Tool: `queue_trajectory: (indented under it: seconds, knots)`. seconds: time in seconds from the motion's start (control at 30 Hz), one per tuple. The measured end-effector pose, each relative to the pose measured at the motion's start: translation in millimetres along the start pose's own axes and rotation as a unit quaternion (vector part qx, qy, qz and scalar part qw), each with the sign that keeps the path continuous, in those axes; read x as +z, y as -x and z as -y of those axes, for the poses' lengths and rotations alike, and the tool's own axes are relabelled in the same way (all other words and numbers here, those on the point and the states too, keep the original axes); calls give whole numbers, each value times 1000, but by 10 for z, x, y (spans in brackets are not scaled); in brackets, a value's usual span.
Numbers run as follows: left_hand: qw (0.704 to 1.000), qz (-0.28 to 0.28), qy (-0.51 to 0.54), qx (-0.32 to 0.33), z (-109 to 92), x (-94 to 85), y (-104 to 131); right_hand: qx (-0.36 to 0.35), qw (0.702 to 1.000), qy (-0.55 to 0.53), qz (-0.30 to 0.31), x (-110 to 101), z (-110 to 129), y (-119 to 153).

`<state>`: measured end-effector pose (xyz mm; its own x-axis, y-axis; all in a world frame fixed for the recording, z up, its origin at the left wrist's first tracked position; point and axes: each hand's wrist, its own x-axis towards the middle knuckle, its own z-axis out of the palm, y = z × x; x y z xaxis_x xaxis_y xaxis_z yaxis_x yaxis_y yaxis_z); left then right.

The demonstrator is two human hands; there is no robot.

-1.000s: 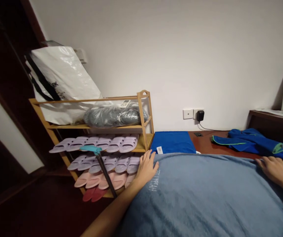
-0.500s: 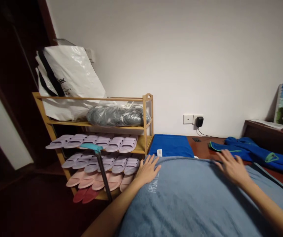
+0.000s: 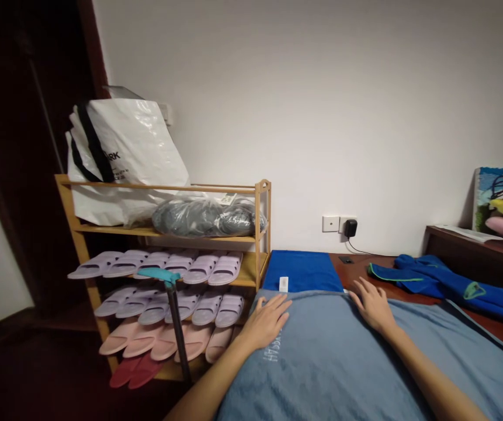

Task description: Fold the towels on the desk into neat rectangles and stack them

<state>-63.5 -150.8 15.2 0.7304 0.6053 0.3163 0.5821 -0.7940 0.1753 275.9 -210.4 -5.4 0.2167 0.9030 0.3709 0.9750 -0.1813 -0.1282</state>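
A large grey-blue cloth [image 3: 321, 356] with pale lettering near its left side is spread over the dark red table [image 3: 358, 269]. My left hand [image 3: 267, 321] rests on its far left corner, fingers slightly apart, over part of the lettering. Further right, my right hand [image 3: 371, 305] lies at the cloth's far edge with its fingers spread. Behind that edge is a folded bright blue cloth [image 3: 301, 270] with a white tag. Blue fabric with green trim [image 3: 444, 280] lies crumpled to the right of my right hand.
A wooden rack [image 3: 257, 234] at the left holds rows of slippers [image 3: 207, 267], a plastic-wrapped bundle [image 3: 205, 216] and a white bag [image 3: 141, 140]. A teal-topped pole [image 3: 176, 321] stands before it. A plugged-in black adapter [image 3: 350, 228] is on the wall.
My right hand has moved left along the cloth's far edge, nearer my left hand. My left hand stays at the left corner. The view has shifted slightly upward.
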Motion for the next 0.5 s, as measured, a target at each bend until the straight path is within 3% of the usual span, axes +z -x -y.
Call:
queue_trajectory:
  seconds: [0.2, 0.5]
  knots:
    - [999, -8, -31, -24, 36, 46, -35, -86, 993, -18, 83, -14, 216, 180]
    - [999, 30, -18, -38, 88, 104, -43, -72, 994, 19, 76, -35, 370, 322]
